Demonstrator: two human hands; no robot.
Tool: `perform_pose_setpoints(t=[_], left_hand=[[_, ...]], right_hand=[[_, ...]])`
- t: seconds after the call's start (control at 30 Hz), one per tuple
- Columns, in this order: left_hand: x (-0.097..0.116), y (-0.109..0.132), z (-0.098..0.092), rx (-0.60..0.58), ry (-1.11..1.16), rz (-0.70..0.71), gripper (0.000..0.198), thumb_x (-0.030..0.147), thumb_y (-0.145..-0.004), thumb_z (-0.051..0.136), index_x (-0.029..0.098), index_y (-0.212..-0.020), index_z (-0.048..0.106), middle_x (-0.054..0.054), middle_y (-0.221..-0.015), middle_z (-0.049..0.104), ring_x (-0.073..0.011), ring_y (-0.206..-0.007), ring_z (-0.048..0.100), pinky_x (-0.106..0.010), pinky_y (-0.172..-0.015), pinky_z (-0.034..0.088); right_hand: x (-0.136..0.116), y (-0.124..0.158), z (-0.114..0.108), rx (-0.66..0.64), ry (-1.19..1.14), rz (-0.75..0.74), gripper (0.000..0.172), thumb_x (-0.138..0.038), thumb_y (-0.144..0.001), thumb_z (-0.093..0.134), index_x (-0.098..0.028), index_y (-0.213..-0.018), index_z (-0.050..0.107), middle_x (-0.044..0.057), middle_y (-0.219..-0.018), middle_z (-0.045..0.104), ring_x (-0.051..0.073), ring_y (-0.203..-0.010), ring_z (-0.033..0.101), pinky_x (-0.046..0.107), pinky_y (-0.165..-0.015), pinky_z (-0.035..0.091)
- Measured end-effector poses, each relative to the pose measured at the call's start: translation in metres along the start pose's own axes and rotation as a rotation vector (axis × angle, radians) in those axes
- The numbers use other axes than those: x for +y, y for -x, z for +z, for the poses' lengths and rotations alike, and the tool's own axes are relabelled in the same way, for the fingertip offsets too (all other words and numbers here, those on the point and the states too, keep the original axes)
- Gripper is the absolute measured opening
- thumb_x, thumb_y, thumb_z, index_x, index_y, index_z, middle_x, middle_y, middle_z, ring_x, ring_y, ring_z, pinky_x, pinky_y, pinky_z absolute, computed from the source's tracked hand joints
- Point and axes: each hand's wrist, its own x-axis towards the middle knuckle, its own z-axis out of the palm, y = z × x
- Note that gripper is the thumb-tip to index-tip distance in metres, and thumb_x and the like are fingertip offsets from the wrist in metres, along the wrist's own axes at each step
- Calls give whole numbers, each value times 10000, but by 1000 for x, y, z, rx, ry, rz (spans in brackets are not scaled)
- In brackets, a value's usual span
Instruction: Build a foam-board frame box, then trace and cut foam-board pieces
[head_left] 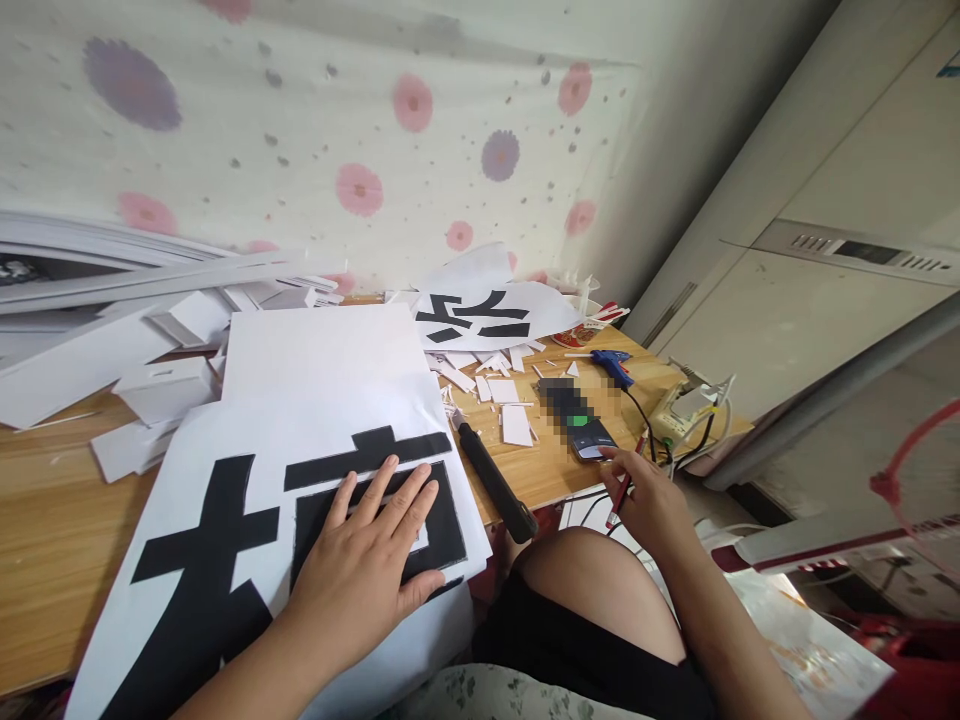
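Observation:
My left hand [367, 560] lies flat with fingers spread on a large white paper sheet [187, 450] printed with bold black character strokes. Beneath the sheet's far edge is a white board [322, 350]. My right hand [652, 505] is closed around a slim red pencil [619, 498], and its index finger reaches the near end of a phone [596, 440]. The phone's screen is lit and partly pixelated. Between my hands, a black-handled cutter [495, 480] rests along the table edge, next to the sheet.
White offcuts [502, 390] lie scattered on the wooden table [60, 550]. A blue glue gun [613, 366] and a power strip [679, 415] with cables are at the right. Another printed sheet [517, 305] leans at the back. White strips [150, 290] are piled at the left.

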Motion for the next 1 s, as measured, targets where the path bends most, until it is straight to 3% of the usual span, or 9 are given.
perform_pose_setpoints(t=[0.3, 1.0], left_hand=[[0, 1, 1, 25, -8, 4, 685, 616, -902, 402, 190, -1438, 423, -23, -1521, 426, -353, -1392, 340, -540, -1118, 167], [-1, -1, -1, 75, -18, 19, 616, 573, -922, 405, 208, -1415, 462, -14, -1494, 467, -341, -1359, 397, -523, -1079, 258]], right_hand=[[0, -1, 0, 12, -4, 6, 149, -308, -844, 451, -248, -711, 482, 93, -1031, 746, 271, -897, 709, 388, -717, 550], [3, 1, 1, 1, -9, -8, 129, -293, -846, 446, -247, -736, 496, 84, -1035, 740, 259, -923, 699, 375, -731, 545]])
